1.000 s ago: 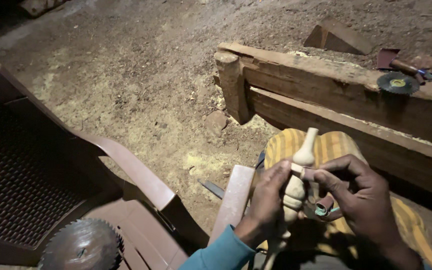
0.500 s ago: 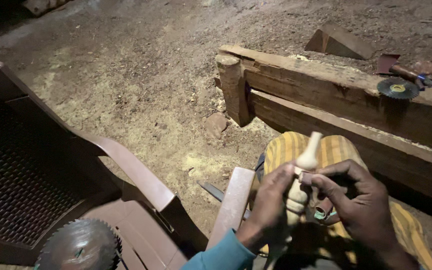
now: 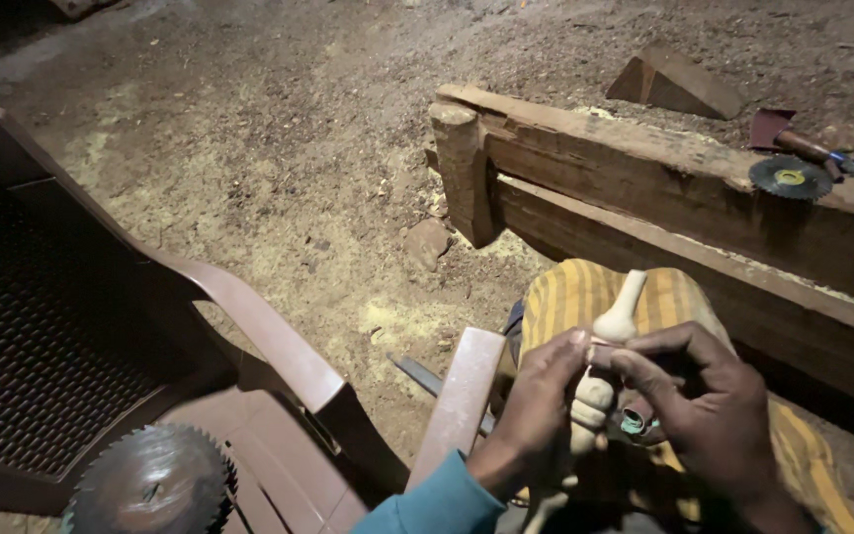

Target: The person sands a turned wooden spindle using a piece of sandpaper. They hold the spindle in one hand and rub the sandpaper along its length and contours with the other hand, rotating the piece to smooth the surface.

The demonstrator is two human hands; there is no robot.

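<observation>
A pale, lathe-turned wooden spindle with a bulbous neck and ringed body (image 3: 605, 361) is held upright over the lap, above a yellow striped cloth (image 3: 570, 292) that covers the knee. The left hand (image 3: 536, 405) is closed around the spindle's lower body from the left, its thumb and fingertips pressed against the wood. The right hand (image 3: 709, 405) is pinched shut on a small strip of reddish-brown abrasive paper (image 3: 602, 349), which is wrapped against the narrow neck just below the rounded bulb. A small roll of the same reddish paper (image 3: 635, 415) is tucked under the right palm; whether it is gripped cannot be told.

No true container is seen; the nearest thing to one is the seat of a brown plastic chair (image 3: 249, 326) at the left, on which a round toothed saw blade (image 3: 150, 483) is laid flat. A heavy, rough timber beam (image 3: 664, 188) is set across the sawdust-strewn dirt floor (image 3: 279, 148) beyond the knee, and a smaller dark cutting disc with a yellow centre (image 3: 789, 177) is resting on its top face. A flat wooden slat (image 3: 462, 396) is propped just beside the left wrist.
</observation>
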